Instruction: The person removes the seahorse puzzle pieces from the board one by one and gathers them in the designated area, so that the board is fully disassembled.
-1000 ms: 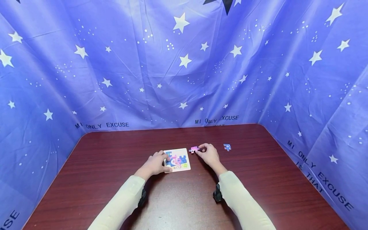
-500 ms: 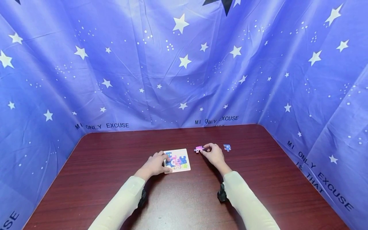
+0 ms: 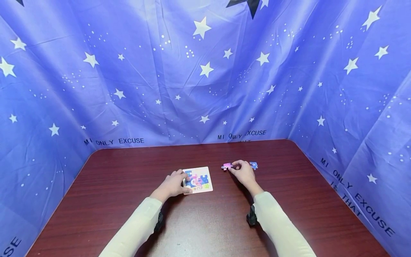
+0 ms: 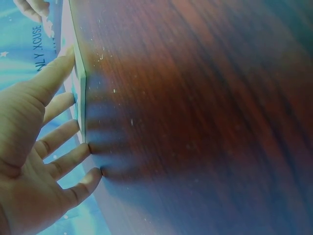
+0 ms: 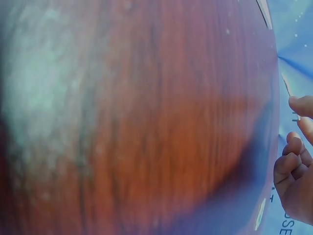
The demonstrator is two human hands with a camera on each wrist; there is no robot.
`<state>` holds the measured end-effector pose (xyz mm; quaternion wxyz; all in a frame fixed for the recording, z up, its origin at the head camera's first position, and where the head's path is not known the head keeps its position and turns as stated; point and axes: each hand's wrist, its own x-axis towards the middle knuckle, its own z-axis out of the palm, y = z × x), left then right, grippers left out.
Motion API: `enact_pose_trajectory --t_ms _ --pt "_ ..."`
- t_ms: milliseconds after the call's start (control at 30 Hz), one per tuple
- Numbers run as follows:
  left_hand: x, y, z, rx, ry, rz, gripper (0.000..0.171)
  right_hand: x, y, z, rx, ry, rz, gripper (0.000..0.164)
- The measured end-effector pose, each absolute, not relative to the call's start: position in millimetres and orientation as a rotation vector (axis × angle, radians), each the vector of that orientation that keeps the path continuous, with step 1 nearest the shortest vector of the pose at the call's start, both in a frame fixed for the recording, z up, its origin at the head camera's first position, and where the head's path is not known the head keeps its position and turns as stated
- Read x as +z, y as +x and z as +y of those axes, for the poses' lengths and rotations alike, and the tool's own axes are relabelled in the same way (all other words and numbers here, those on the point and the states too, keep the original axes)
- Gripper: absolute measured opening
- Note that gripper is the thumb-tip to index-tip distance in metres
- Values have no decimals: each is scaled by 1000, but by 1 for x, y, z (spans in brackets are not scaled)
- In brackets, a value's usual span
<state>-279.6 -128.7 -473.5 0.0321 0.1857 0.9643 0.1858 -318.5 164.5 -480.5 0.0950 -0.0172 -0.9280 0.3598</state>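
Observation:
My right hand pinches a pink jigsaw piece with blue tabs between thumb and fingertips, over the right half of the table. In the right wrist view that pink piece shows edge-on at the fingertips. My left hand rests on the left side of a square white puzzle board, which carries joined blue and pink pieces. Seen from the left wrist, the fingers are spread, the thumb lies on the board's edge and the outer fingertips touch the table.
A blue jigsaw piece with a white star lies just beyond the right hand, partly covered by it. The dark red wooden table ends at a blue star-patterned curtain behind and at both sides.
My right hand has moved right with the pink piece, away from the puzzle board and up to the blue piece. The left hand and board stay where they were.

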Motion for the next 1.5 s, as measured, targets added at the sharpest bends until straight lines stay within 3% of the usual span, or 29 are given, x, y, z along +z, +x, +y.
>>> enact_pose_trajectory --t_ms 1500 --pt "-471 -276 -128 567 571 2974 38 -481 -317 214 1100 -173 -2685 27"
